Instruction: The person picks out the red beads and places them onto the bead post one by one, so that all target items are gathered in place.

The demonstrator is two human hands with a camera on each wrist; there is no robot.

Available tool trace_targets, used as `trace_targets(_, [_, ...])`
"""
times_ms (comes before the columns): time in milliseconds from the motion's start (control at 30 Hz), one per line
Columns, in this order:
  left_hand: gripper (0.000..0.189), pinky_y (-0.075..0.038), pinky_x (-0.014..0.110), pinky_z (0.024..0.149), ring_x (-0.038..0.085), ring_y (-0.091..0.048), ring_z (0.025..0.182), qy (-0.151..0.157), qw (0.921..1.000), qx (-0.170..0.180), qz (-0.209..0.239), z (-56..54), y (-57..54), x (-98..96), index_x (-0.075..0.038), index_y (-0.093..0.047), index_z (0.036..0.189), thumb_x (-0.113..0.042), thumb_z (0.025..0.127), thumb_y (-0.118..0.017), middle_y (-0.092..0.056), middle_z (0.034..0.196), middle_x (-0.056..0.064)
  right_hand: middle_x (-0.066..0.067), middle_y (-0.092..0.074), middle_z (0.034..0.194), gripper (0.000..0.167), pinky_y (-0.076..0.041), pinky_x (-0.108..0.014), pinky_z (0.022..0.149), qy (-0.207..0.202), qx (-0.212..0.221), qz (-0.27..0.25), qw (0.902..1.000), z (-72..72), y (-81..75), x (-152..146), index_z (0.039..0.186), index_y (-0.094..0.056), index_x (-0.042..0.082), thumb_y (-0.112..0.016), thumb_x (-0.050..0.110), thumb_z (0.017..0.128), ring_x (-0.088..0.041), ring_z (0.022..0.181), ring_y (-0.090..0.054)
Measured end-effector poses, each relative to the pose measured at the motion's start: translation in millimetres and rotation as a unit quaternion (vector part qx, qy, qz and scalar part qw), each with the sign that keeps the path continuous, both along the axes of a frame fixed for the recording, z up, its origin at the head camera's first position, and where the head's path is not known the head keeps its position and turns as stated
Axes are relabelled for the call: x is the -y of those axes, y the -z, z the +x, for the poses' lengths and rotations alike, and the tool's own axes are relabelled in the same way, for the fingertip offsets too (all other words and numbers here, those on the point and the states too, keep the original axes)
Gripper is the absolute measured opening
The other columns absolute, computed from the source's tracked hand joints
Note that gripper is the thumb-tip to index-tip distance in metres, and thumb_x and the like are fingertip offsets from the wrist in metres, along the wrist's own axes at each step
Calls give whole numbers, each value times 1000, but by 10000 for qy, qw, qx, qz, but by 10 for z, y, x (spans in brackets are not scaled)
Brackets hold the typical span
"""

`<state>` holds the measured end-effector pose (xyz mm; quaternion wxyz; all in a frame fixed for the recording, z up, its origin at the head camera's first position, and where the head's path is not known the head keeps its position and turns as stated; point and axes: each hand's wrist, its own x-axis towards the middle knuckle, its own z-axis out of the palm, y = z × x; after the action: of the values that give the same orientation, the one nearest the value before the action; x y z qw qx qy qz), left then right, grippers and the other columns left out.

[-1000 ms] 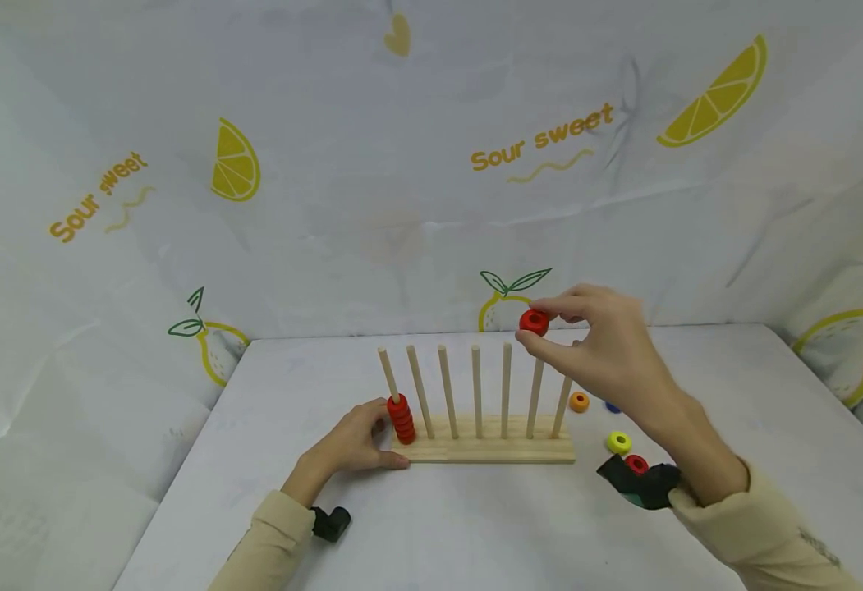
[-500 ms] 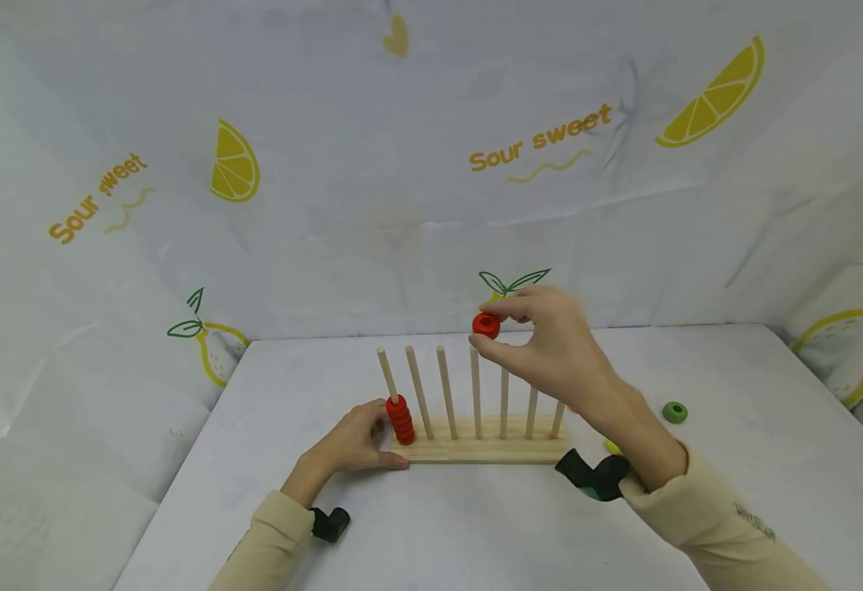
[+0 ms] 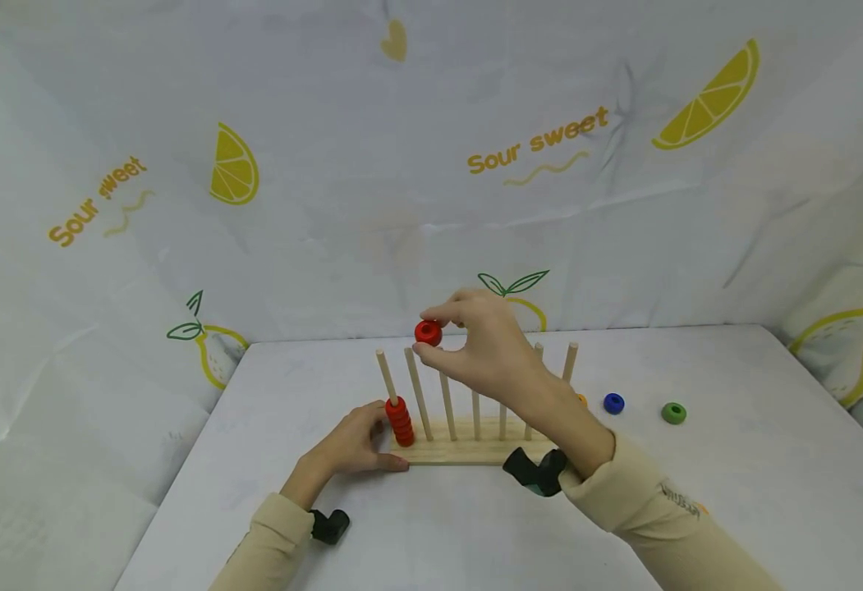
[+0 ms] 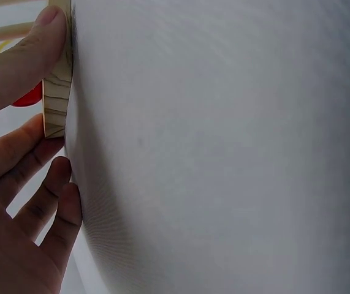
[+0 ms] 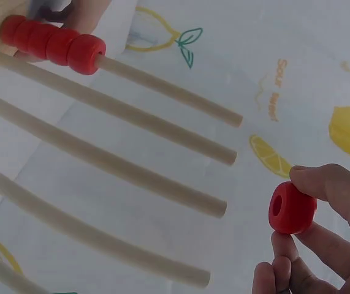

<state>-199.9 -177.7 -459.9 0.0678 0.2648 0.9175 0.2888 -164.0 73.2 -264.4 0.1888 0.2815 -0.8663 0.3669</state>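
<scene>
Between the thumb and fingers of my right hand (image 3: 486,349) is a red bead (image 3: 428,332), pinched by its sides with its hole showing. It hangs above the second and third pegs from the left in the head view. In the right wrist view, the bead (image 5: 292,208) is apart from the peg tips. A wooden peg rack (image 3: 461,451) stands on the table with a row of upright pegs. Several red beads (image 3: 400,423) are stacked on its leftmost peg (image 3: 386,373). My left hand (image 3: 353,443) grips the rack's left end, thumb in front and fingers behind.
A blue bead (image 3: 613,403) and a green bead (image 3: 673,413) lie on the white table (image 3: 372,542) right of the rack. An orange bead (image 3: 583,400) shows partly behind my right forearm. A lemon-printed cloth (image 3: 372,230) hangs behind.
My right hand has carried the red bead leftward across the pegs, from the right end to near the left. The left hand and rack have stayed in place.
</scene>
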Motion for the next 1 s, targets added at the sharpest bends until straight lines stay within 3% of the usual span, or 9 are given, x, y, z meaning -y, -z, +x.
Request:
trace_targets(433, [48,-45,28,85,12,-53,92,99,9999,2,120,6,-4,26,-27,-69,111,-36,71,-94,-63,101,-13,-5,-77,90,16,-46,-43,96,-559,279,209,9978,-135,83,435,99,-80,5,-81,12,85,-21,91,-65])
trace_targets(1000, [47,-44,29,83,14,-53,91,183,9997,28,158,2,-25,15,-25,-69,110,-38,72,-93,-60,98,-10,-9,-76,97,22,-49,-39,87,-471,629,384,9962,-178,177,561,107,-78,3,-79,11,86,-26,100,-63])
